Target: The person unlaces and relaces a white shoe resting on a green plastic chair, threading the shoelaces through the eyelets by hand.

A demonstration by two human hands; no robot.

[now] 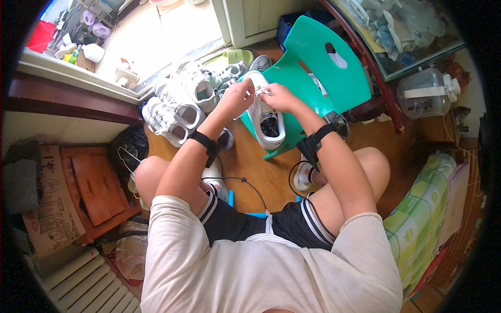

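Note:
A white sneaker (pixel 270 131) rests on the seat of a green plastic chair (pixel 309 47), its heel towards me and its toe pointing away. Over the lacing, my left hand (pixel 238 96) pinches a white shoelace near the left side of the shoe. My right hand (pixel 277 97) is at the right side of the tongue, with a strand of shoelace (pixel 267 93) between thumb and finger. The two hands are close together, just apart. Fingers partly hide the eyelets, so how far the lace runs through them cannot be made out.
Several white sneakers (pixel 166 121) crowd the wooden floor left of the chair, beside a bright doorway (pixel 176 31). Pale green slippers (pixel 231 58) lie behind. A glass-topped table (pixel 391 74) and a clear plastic jug (pixel 424 94) stand at right. A black cable (pixel 250 182) hangs between my knees.

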